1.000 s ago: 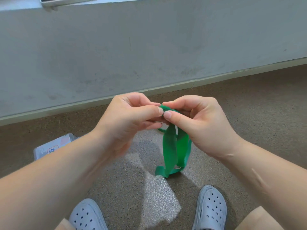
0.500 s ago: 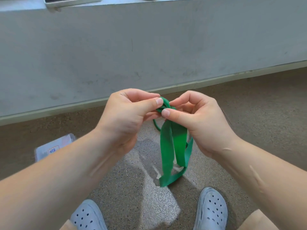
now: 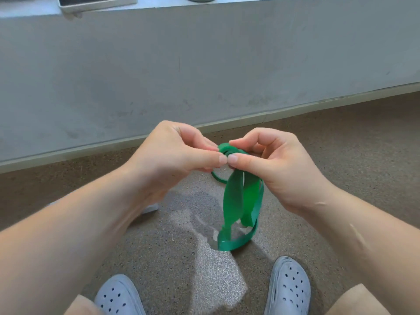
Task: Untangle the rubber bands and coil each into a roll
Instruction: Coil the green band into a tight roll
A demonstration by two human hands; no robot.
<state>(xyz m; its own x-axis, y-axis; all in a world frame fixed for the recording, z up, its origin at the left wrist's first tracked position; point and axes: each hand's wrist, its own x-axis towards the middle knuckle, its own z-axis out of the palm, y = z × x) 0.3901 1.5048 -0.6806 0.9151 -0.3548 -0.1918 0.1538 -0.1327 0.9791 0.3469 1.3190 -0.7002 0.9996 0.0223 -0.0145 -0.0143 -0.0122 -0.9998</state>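
Above the floor point(image 3: 341, 144), between the wall point(image 3: 204, 64) and the shoes point(image 3: 288, 289), left hand point(image 3: 172, 160) and right hand point(image 3: 279, 169) each pinch the top of the green rubber band point(image 3: 233, 201), thumbs meeting, probably to start its roll while the loops hang free

No text, label, number or sign can be read; the white object point(image 3: 151, 208) at left centre appears mostly covered.

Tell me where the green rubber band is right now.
In the head view the green rubber band sits at centre, its top pinched between the left hand and the right hand, its loops hanging toward the floor.
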